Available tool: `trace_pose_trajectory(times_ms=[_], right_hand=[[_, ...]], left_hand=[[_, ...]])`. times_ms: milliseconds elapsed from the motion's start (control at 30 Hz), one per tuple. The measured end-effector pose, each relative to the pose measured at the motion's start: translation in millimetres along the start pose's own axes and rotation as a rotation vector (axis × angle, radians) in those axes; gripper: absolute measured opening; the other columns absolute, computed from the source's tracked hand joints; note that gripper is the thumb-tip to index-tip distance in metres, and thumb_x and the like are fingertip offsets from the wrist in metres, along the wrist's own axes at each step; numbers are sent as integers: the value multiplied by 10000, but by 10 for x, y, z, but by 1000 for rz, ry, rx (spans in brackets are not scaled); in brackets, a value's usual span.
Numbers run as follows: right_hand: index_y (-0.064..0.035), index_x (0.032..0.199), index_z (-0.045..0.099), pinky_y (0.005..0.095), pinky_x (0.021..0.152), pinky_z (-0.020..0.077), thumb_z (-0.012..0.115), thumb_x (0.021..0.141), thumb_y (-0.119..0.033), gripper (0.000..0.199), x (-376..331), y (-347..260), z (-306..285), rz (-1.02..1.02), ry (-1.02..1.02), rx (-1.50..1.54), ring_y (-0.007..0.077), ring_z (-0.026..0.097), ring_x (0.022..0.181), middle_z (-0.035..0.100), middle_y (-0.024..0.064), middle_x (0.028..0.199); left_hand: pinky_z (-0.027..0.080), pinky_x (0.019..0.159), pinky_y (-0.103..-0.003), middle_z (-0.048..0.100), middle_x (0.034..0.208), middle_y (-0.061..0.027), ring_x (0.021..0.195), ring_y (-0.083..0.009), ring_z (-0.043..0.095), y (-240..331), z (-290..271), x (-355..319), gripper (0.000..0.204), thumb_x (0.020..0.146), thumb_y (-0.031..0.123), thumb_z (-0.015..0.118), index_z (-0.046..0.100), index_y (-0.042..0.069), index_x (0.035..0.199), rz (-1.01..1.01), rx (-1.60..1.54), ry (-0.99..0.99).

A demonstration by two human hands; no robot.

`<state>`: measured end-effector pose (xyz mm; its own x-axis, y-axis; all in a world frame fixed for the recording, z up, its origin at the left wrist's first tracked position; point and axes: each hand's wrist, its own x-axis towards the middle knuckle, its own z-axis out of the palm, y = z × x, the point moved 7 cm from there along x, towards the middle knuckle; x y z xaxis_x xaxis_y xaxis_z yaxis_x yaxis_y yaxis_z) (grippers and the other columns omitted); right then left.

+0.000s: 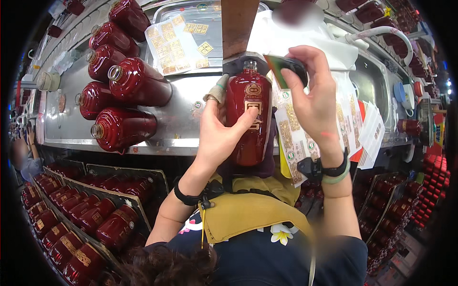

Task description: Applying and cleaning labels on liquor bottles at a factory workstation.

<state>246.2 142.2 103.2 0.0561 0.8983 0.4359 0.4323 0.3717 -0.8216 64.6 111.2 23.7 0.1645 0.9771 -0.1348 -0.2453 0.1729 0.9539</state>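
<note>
My left hand [219, 133] is closed round a glossy dark red bottle [238, 100] with gold lettering, its thumb across the front. The bottle leans upright-looking against a dark cloth pad at the counter's edge, its neck uncapped. A cloth wrap covers a fingertip of this hand. To the right of the bottle's neck, my right hand [316, 102] grips a black rounded tool [295, 66] with a flat green and orange plate, between thumb and fingers. Its plate stands close to the bottle's shoulder. Sheets of gold stickers [296, 138] lie beneath this hand.
Several red bottles [138, 82] lie on the steel counter [183, 112] at left. Another gold sticker sheet [167, 45] rests behind them on a tray. Crates [143, 209] of bottles stand below left. A white curved pipe [381, 32] and a steel basin [369, 76] are at right.
</note>
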Motion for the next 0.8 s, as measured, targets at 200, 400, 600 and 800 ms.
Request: trace_pose_trajectory(times_ms=[200,400,600,800], right_hand=[[-26,1088,708,414,803,541,707,857,-22,231,132,-540,297,-336,-451,-261,320,655,919,691,101,946],[-73,1115,724,415,783,503,700,869,1,258,323,-553,284,-389,-382,-349,313,600,860,632,98,855],[-47,1108,703,419,822,528,639,920,-22,200,336,-213,66,-296,-121,-338,345,664,910,697,136,972],[-37,1419,552,201,702,386,778,958,-276,566,-528,361,171,503,-231,346,46,424,759,451,-62,855]], left_hand=[[534,1017,-343,603,1345,-152,1193,-177,633,-16,17,9,749,907,89,780,367,-72,1510,-27,35,-9],[526,1025,-343,585,1368,-149,1204,-182,623,-16,10,-16,739,906,87,781,376,-65,1505,-14,-11,36],[472,1104,-360,534,1453,-174,1294,-198,567,-16,-1,-7,793,949,132,762,306,-68,1566,-9,-48,-27],[392,1183,-379,470,1552,-179,1419,-226,475,-67,-103,-113,676,1060,173,617,275,-57,1595,-66,-211,-73]])
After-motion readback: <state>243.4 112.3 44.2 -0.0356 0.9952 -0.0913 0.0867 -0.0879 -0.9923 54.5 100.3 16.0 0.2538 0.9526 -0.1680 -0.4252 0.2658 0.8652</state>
